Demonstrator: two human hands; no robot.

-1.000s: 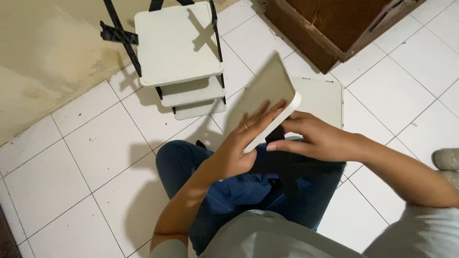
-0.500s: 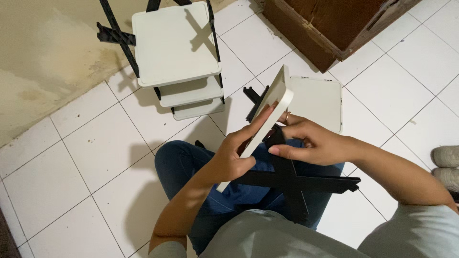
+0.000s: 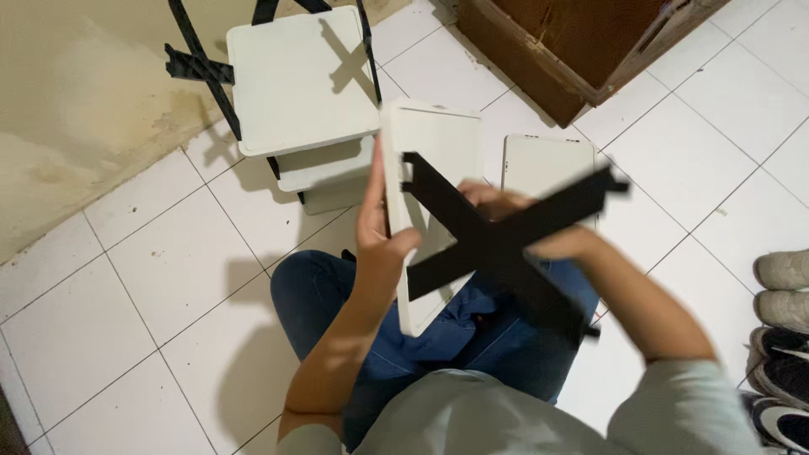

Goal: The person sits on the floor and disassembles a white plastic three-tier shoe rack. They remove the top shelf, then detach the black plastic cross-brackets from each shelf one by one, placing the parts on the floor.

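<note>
My left hand (image 3: pixel 377 240) grips the left edge of a white square shelf panel (image 3: pixel 438 152), held up over my lap with its recessed underside toward me. My right hand (image 3: pixel 506 211) holds a black X-shaped cross brace (image 3: pixel 497 240) in front of the panel; the brace hides most of that hand. Beyond them stands a partly built small rack (image 3: pixel 299 80) with white shelves and black cross-braced sides.
Another white panel (image 3: pixel 548 164) lies on the tiled floor behind my hands. A brown cardboard box (image 3: pixel 581 42) sits at the top right. Shoes (image 3: pixel 784 295) line the right edge. A beige wall (image 3: pixel 76 109) runs along the left.
The panel has turned from edge-on to showing its underside. My right hand has lifted the black cross brace from my lap up in front of the panel.
</note>
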